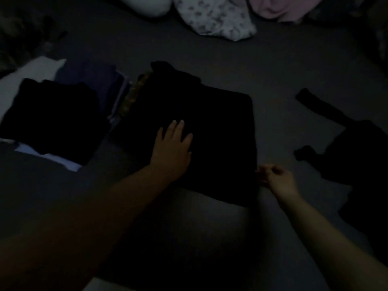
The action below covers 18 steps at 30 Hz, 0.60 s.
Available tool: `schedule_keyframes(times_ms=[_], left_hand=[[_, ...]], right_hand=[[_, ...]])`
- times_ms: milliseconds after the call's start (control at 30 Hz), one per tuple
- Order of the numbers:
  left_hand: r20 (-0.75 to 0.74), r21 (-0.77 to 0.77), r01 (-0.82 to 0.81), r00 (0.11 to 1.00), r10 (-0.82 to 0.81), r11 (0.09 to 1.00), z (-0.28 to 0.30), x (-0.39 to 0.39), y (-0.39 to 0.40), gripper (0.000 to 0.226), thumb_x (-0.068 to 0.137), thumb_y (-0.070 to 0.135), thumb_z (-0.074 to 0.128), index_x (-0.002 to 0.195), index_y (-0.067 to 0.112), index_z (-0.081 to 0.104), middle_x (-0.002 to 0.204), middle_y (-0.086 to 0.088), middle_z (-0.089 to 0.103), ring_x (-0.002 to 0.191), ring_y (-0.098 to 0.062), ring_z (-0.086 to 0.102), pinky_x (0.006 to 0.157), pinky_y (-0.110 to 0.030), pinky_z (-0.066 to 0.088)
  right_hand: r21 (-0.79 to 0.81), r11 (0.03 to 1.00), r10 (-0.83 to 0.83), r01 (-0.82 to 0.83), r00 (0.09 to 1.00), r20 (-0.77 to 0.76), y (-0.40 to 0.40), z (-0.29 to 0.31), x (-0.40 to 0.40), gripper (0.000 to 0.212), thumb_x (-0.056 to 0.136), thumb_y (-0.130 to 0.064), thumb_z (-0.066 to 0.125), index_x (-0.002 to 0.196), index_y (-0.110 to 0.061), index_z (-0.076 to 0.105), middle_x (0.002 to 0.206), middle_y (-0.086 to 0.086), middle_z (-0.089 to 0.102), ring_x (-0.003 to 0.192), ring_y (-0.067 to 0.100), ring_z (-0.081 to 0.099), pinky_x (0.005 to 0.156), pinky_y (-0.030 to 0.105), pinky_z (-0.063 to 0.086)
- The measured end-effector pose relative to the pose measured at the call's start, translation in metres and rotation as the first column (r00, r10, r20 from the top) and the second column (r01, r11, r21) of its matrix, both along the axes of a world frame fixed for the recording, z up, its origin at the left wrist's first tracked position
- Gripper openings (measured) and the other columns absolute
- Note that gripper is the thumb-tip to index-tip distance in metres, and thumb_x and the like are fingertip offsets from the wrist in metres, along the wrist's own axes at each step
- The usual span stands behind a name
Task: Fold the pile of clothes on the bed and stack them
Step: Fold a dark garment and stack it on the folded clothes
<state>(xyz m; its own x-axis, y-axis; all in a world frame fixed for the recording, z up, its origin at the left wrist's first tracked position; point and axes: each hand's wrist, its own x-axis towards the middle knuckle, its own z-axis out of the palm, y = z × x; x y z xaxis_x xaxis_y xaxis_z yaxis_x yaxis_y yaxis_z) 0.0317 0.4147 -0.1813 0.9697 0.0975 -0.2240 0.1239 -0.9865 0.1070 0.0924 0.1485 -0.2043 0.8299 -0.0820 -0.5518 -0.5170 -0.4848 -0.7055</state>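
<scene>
The scene is very dark. A black garment (210,131) lies spread flat on the grey bed (283,80) in the middle. My left hand (172,148) rests flat on it with straight fingers. My right hand (275,177) is at the garment's right edge, fingers curled; it seems to pinch the hem, though the dark hides the contact. To the left sits a folded stack (52,120) with a black item on top and white and blue layers beneath. A loose black garment (357,156) lies crumpled at the right.
A patterned cloth strip (134,95) shows between the stack and the spread garment. At the far edge lie a white pillow (144,5), a spotted white cloth (216,19) and a pink cloth (281,7). Dark shapes fill the far left corner.
</scene>
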Motion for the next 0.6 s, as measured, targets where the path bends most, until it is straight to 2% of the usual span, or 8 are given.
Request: schedule_keyframes(times_ms=[67, 167, 267, 367, 433, 500, 533, 600], left_hand=[[-0.070, 0.001, 0.083, 0.994, -0.082, 0.997, -0.007, 0.003, -0.061, 0.058, 0.096, 0.039, 0.039, 0.148, 0.024, 0.020, 0.159, -0.008, -0.002, 0.146, -0.026, -0.004, 0.116, -0.047, 0.009], [-0.216, -0.060, 0.152, 0.963, -0.162, 0.987, -0.020, -0.002, -0.155, 0.062, 0.096, 0.041, 0.039, 0.150, 0.026, 0.013, 0.158, -0.007, -0.009, 0.145, -0.026, -0.009, 0.117, -0.047, 0.010], [-0.297, -0.175, 0.143, 0.935, -0.191, 0.974, -0.036, -0.002, -0.242, 0.065, 0.095, 0.043, 0.039, 0.150, 0.031, 0.007, 0.158, -0.009, -0.011, 0.145, -0.028, -0.009, 0.117, -0.046, 0.014], [-0.300, -0.237, 0.162, 0.926, -0.231, 0.958, -0.049, 0.020, -0.319, 0.068, 0.092, 0.048, 0.039, 0.150, 0.032, 0.006, 0.158, -0.012, -0.007, 0.145, -0.032, -0.005, 0.116, -0.047, 0.019], [-0.355, -0.284, 0.173, 0.895, -0.271, 0.943, -0.059, 0.035, -0.365, 0.076, 0.086, 0.056, 0.034, 0.150, 0.030, 0.003, 0.158, -0.015, -0.002, 0.145, -0.034, -0.003, 0.115, -0.048, 0.018], [-0.424, -0.317, 0.196, 0.846, -0.323, 0.928, -0.071, 0.047, -0.403, 0.084, 0.082, 0.061, 0.028, 0.150, 0.025, -0.003, 0.158, -0.012, 0.001, 0.145, -0.035, -0.003, 0.117, -0.048, 0.011], [-0.469, -0.314, 0.229, 0.807, -0.360, 0.922, -0.074, 0.050, -0.419, 0.083, 0.085, 0.061, 0.028, 0.150, 0.022, -0.006, 0.159, -0.008, 0.000, 0.144, -0.036, -0.004, 0.117, -0.048, 0.007], [-0.569, -0.270, 0.262, 0.733, -0.373, 0.926, -0.077, 0.048, -0.442, 0.080, 0.095, 0.054, 0.036, 0.149, 0.018, -0.011, 0.159, -0.005, -0.007, 0.143, -0.040, -0.010, 0.117, -0.049, 0.002]], right_hand=[[-0.107, 0.994, -0.012, 0.009, 1.000, -0.026, -0.065, -0.013, 0.000, 0.020, 0.095, -0.009, 0.050, 0.080, -0.005, 0.063, 0.095, 0.024, 0.067, 0.085, 0.032, 0.062, 0.076, 0.039, 0.048], [-0.271, 0.961, 0.031, -0.051, 0.997, -0.076, -0.160, -0.018, -0.021, 0.022, 0.092, -0.013, 0.058, 0.100, 0.006, 0.064, 0.107, 0.025, 0.065, 0.098, 0.030, 0.061, 0.079, 0.032, 0.043], [-0.505, 0.863, 0.004, -0.012, 1.000, -0.017, -0.255, -0.015, -0.037, 0.061, 0.082, -0.025, 0.070, 0.133, -0.001, 0.046, 0.136, 0.023, 0.045, 0.128, 0.037, 0.041, 0.105, 0.039, 0.036], [-0.682, 0.730, 0.053, -0.049, 0.998, -0.015, -0.339, -0.009, -0.032, 0.093, 0.074, -0.043, 0.074, 0.148, -0.017, 0.023, 0.153, 0.019, 0.018, 0.141, 0.036, 0.017, 0.113, 0.044, 0.026], [-0.681, 0.724, 0.089, -0.108, 0.994, -0.063, -0.379, -0.016, -0.023, 0.108, 0.071, -0.047, 0.076, 0.150, -0.028, 0.005, 0.156, 0.017, 0.007, 0.143, 0.035, 0.012, 0.113, 0.047, 0.026], [-0.554, 0.820, 0.127, -0.143, 0.990, -0.067, -0.402, -0.026, -0.009, 0.117, 0.069, -0.044, 0.079, 0.149, -0.034, -0.005, 0.156, 0.016, 0.007, 0.142, 0.034, 0.016, 0.112, 0.047, 0.028], [-0.482, 0.856, 0.166, -0.187, 0.982, -0.087, -0.409, -0.031, -0.001, 0.116, 0.069, -0.043, 0.079, 0.149, -0.035, -0.006, 0.156, 0.016, 0.010, 0.142, 0.033, 0.018, 0.112, 0.045, 0.028], [-0.466, 0.814, 0.283, -0.347, 0.937, -0.204, -0.412, -0.040, 0.011, 0.106, 0.076, -0.048, 0.072, 0.149, -0.035, -0.003, 0.154, 0.015, 0.016, 0.139, 0.034, 0.022, 0.111, 0.042, 0.026]])
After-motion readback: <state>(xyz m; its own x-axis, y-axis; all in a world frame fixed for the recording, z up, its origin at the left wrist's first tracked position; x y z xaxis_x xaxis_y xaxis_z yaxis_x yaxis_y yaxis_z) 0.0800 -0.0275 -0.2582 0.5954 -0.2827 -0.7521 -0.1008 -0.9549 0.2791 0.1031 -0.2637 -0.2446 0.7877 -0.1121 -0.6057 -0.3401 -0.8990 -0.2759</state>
